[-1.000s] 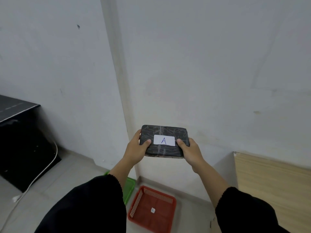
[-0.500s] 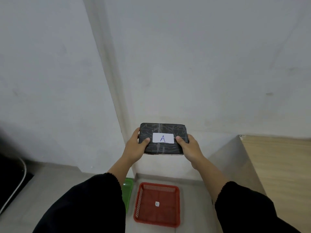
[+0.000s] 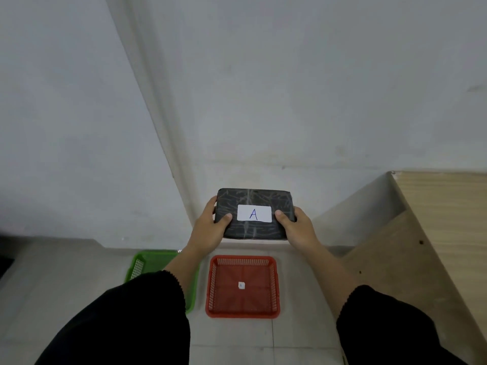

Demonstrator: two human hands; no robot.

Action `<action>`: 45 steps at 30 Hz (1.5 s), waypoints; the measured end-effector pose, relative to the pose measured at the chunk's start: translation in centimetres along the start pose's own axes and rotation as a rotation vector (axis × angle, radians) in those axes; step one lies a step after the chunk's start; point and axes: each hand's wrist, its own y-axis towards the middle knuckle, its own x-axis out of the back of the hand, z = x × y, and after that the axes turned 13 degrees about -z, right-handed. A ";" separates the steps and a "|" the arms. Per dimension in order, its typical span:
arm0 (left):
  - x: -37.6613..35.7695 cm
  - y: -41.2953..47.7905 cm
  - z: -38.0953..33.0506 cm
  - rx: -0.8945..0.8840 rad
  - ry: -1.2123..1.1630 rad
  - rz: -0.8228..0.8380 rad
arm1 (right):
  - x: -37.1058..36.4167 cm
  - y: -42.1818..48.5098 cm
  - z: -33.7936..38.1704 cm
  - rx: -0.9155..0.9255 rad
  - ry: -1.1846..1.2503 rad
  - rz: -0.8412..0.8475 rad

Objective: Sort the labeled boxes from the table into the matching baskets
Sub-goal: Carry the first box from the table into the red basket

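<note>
I hold a black wrapped box (image 3: 254, 200) with a white label reading "A" in both hands, out in front of me above the floor. My left hand (image 3: 209, 230) grips its left end and my right hand (image 3: 299, 230) grips its right end, thumbs on top. Below the box on the floor sits a red basket (image 3: 243, 312) with a small white tag on its bottom. A green basket (image 3: 147, 263) lies to its left, partly hidden by my left sleeve.
A wooden table (image 3: 448, 219) stands at the right, its side panel reaching down to the tiled floor. A white wall with a vertical corner ridge rises straight ahead. A dark object shows at the far left edge.
My view has tilted down and turned right. The red basket now lies squarely beneath the box, and more of the green basket and the table shows. Both hands still hold the box.
</note>
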 end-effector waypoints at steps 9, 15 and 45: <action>-5.3 5.7 16.9 0.108 -0.031 0.095 | -7.2 6.4 -14.6 -0.094 0.012 -0.001; -9.4 9.9 32.5 0.107 0.075 0.151 | -14.0 11.0 -28.8 -0.149 -0.002 0.011; -17.3 16.7 62.9 -0.227 0.393 -0.036 | -27.8 21.4 -57.9 -0.233 -0.063 -0.130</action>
